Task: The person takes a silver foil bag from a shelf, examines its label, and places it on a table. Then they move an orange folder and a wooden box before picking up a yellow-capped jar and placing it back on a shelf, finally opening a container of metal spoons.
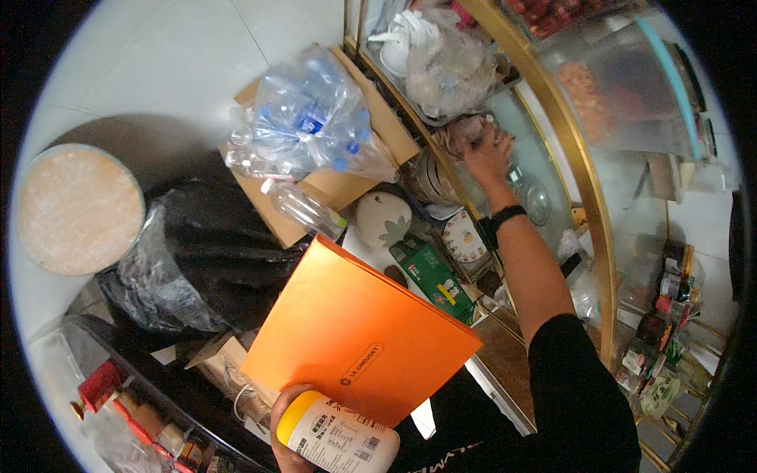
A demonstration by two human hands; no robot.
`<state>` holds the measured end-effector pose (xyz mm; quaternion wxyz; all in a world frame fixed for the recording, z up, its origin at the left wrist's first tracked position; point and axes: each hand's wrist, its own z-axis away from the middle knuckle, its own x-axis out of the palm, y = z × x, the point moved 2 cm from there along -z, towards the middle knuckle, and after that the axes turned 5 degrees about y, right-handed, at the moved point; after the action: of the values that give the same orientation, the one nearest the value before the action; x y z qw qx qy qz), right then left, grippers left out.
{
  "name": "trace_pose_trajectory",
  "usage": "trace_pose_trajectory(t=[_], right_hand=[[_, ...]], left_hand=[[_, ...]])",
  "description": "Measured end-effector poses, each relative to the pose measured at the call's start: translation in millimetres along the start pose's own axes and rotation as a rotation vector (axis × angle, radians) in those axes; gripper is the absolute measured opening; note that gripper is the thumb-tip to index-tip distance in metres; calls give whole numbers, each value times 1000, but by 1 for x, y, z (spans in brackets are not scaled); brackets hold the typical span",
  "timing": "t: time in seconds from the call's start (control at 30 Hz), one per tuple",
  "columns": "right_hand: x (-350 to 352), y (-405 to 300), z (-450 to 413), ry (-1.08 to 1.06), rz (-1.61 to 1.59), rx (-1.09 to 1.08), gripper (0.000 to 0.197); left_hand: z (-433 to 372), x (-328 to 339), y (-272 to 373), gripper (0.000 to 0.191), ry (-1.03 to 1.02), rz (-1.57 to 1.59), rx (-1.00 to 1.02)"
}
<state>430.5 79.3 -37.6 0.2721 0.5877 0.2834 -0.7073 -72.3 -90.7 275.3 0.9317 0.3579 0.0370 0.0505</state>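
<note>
My left hand [288, 431] is wrapped around a white plastic jar [349, 434] with a yellow lid and a printed label. Beside the jar, a flat orange Le Creuset box [361, 331] leans close to my body; whether the same hand bears it is hidden. On the right, my arm with a black wristband stretches to a glass shelf [532, 148] of a gold-framed rack. There my right hand [489, 156] is at a crumpled-looking clear item [461, 136], and its grip is blurred. Just above lies a clear plastic bag [452, 77] next to a white spouted vessel [402, 44].
A cardboard box [384, 118] holds a bag of empty plastic bottles [307, 124]. Near it are a black plastic bag [219, 254], a round stool [81, 210], stacked plates [434, 177] and a green carton [434, 278]. The gold rack frame [568, 130] curves past my right arm.
</note>
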Motion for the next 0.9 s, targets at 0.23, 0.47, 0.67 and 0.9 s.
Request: trace_pose_trajectory(t=[0.23, 0.47, 0.67, 0.9], right_hand=[[75, 0, -63, 164, 41, -178, 88], [37, 39, -136, -183, 246, -151, 75], [1, 122, -117, 83, 400, 109, 79], [18, 184, 15, -98, 607, 120, 71]], left_hand=[[-38, -8, -48, 52, -112, -39, 57], [-72, 31, -46, 50, -61, -52, -166], [-88, 49, -50, 48, -66, -63, -244], [-94, 43, -34, 44, -179, -89, -200]])
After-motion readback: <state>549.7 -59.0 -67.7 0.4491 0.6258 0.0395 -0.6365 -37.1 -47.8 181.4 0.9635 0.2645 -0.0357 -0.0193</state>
